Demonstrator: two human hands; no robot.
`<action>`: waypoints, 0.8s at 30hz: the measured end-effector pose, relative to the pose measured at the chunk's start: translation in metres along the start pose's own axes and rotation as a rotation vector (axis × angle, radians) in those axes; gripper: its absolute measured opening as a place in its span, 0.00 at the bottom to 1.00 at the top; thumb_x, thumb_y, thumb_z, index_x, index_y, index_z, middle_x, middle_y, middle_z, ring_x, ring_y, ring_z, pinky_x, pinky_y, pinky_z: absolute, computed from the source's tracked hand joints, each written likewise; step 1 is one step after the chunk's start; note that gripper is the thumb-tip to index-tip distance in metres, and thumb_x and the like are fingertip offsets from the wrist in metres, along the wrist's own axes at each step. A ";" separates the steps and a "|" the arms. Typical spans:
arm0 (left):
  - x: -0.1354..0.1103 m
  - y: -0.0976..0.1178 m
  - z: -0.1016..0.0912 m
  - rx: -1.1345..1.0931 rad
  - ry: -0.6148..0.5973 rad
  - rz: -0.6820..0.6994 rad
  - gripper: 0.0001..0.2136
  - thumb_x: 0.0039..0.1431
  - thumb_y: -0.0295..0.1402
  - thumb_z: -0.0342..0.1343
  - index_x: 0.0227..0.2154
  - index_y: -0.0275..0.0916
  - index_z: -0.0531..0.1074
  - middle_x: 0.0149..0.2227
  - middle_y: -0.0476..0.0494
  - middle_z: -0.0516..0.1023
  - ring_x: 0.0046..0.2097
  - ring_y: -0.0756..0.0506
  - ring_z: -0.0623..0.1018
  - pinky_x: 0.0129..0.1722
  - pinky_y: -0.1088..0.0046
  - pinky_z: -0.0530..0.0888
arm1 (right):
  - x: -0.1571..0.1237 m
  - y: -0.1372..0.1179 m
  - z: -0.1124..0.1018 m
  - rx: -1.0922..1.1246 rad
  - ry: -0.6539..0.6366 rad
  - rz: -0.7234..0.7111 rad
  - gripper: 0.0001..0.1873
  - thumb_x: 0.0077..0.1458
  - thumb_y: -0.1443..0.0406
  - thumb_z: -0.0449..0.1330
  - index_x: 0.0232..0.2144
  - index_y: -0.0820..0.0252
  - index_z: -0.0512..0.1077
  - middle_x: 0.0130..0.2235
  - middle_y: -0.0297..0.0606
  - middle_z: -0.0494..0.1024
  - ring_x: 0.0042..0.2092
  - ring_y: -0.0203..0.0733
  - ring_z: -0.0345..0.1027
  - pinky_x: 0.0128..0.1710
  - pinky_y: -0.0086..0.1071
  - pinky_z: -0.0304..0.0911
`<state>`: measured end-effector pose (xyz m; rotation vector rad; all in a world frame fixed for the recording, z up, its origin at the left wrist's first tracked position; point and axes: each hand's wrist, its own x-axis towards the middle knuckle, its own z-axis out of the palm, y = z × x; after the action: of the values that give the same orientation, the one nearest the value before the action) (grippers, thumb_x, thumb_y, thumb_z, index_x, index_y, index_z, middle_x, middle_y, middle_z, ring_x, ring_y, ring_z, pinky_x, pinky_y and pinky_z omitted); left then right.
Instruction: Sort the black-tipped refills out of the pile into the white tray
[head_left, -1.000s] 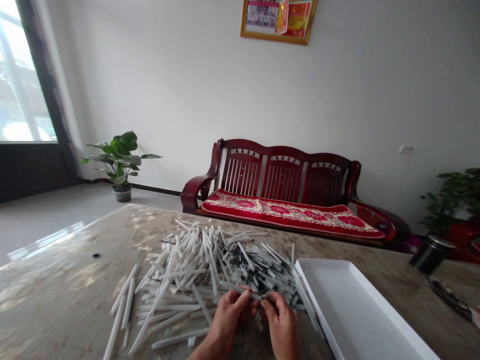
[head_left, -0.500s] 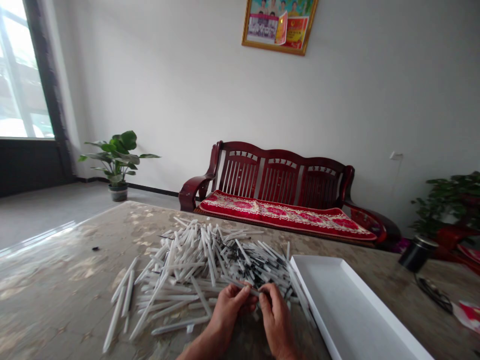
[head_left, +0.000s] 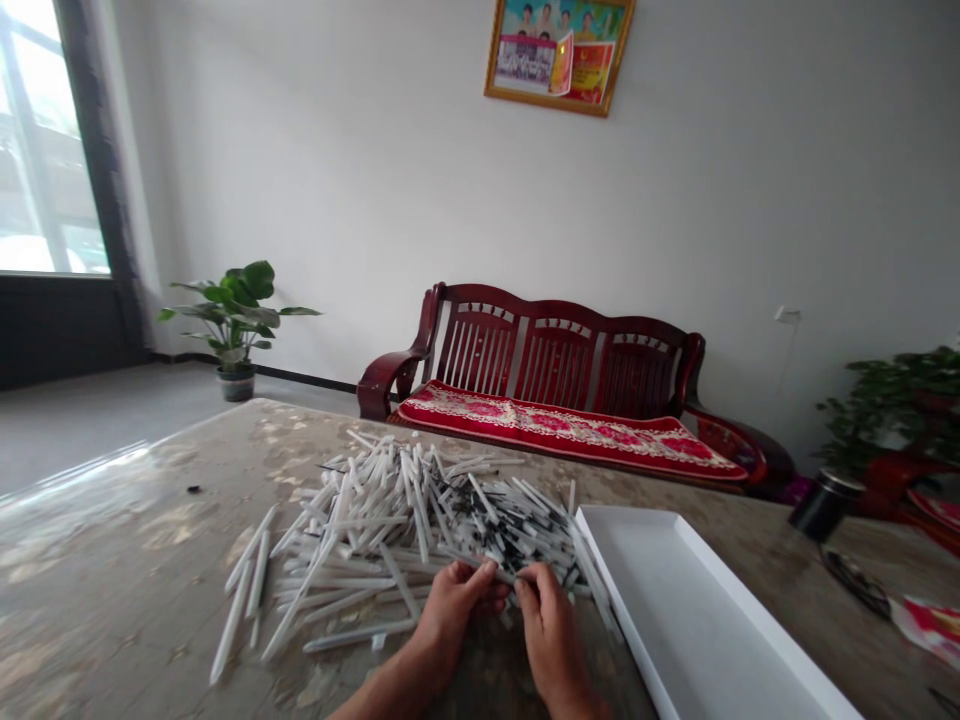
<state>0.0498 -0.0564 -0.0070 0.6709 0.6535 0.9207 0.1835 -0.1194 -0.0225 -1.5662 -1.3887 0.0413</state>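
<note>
Patterned table (head_left: pixel 112 610); pale tubes (head_left: pixel 375 500) heaped toward far edge. Left hand (head_left: pixel 452 603), right hand (head_left: pixel 551 622) pinch slim tube (head_left: pixel 505 576); working its end, I judge; next move wants steady grip.

no legible text, perhaps lettering on the framed red card (head_left: pixel 592 74), too small

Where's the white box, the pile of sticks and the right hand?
White box (head_left: pixel 697 605): head view, on its inside bottom.
Pile of sticks (head_left: pixel 418 520): head view, on sticks near its middle.
Right hand (head_left: pixel 551 622): head view, on the back of the hand.
</note>
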 end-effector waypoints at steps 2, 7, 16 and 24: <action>0.000 -0.001 0.000 -0.002 -0.009 0.007 0.22 0.32 0.44 0.77 0.25 0.34 0.76 0.25 0.44 0.81 0.28 0.47 0.80 0.29 0.74 0.78 | 0.001 0.000 0.003 -0.055 0.011 0.001 0.23 0.67 0.50 0.47 0.28 0.54 0.71 0.25 0.35 0.78 0.28 0.39 0.74 0.28 0.26 0.63; 0.001 0.000 0.000 0.010 0.041 0.023 0.20 0.35 0.42 0.76 0.23 0.35 0.75 0.24 0.46 0.80 0.27 0.47 0.80 0.28 0.75 0.77 | 0.001 -0.005 0.003 -0.067 0.011 0.028 0.26 0.68 0.50 0.44 0.29 0.54 0.73 0.26 0.36 0.79 0.28 0.40 0.74 0.28 0.28 0.62; -0.002 0.002 0.000 0.056 -0.009 0.026 0.22 0.33 0.44 0.76 0.26 0.34 0.77 0.24 0.45 0.81 0.28 0.46 0.80 0.29 0.74 0.76 | 0.000 -0.002 0.005 -0.088 -0.010 0.044 0.25 0.67 0.50 0.44 0.25 0.53 0.68 0.23 0.33 0.75 0.25 0.39 0.70 0.26 0.28 0.58; -0.003 0.003 0.001 0.085 -0.018 0.020 0.24 0.30 0.47 0.76 0.26 0.34 0.77 0.24 0.46 0.80 0.27 0.47 0.79 0.29 0.74 0.75 | 0.000 -0.006 0.006 -0.029 0.028 0.060 0.25 0.65 0.45 0.46 0.30 0.54 0.70 0.27 0.34 0.78 0.29 0.40 0.72 0.29 0.28 0.60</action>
<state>0.0475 -0.0578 -0.0037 0.7621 0.6740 0.9085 0.1757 -0.1164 -0.0211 -1.6268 -1.3257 0.0352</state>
